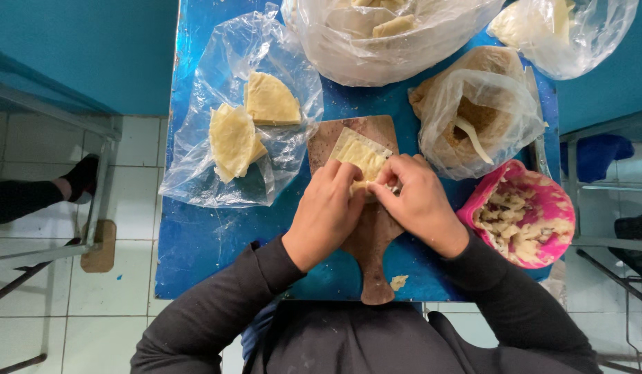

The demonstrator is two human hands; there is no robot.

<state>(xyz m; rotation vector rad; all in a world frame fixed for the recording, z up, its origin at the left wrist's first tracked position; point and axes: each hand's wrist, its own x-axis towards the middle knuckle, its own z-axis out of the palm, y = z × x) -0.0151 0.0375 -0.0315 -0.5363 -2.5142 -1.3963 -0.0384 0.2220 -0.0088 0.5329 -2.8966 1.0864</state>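
Both hands (373,208) pinch dough sheet (359,154), pointing up-left.

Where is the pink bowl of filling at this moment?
In the head view, the pink bowl sits on the blue table near its right edge, just right of the right hand and below the open bag of crumbs.

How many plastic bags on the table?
4. One flat bag left of the board, holding folded dough; one top centre; one top right; one right of the board with brown filling. More may lie out of frame.
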